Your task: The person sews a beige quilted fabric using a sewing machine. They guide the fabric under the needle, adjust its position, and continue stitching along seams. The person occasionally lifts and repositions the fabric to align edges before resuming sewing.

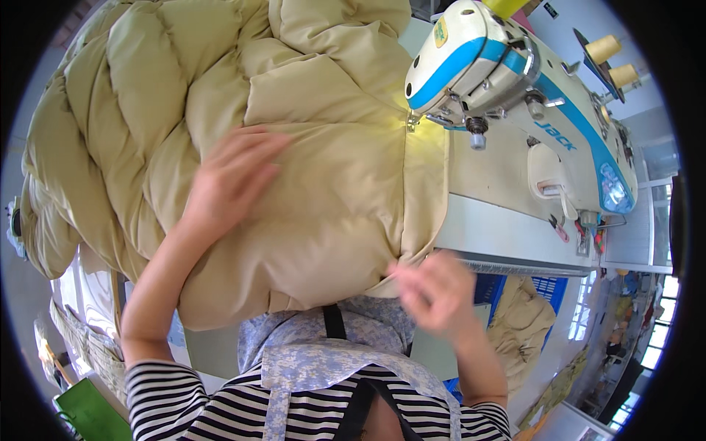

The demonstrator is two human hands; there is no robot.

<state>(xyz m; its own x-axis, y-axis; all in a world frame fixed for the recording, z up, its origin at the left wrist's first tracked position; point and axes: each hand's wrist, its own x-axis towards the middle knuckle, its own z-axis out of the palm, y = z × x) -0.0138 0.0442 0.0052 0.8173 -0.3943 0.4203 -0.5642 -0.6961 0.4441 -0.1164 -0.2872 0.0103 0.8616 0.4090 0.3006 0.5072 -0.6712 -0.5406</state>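
Note:
A puffy beige quilted piece [309, 191] covers the left and middle of the sewing table, with a seam along its right edge running under the lit needle and presser foot [412, 122] of a white and blue sewing machine [485, 73]. My left hand [232, 176] lies on the quilted fabric with fingers spread, slightly blurred. My right hand [434, 290], also blurred, has its fingers curled in a pinch on the fabric's near right corner, below the seam.
Thread cones [603, 49] stand at the upper right. Small tools [560, 229] lie on the machine bed. A blue crate [551, 288] with beige fabric sits below the table's right side. A green box [88, 411] is at lower left, shelving at far right.

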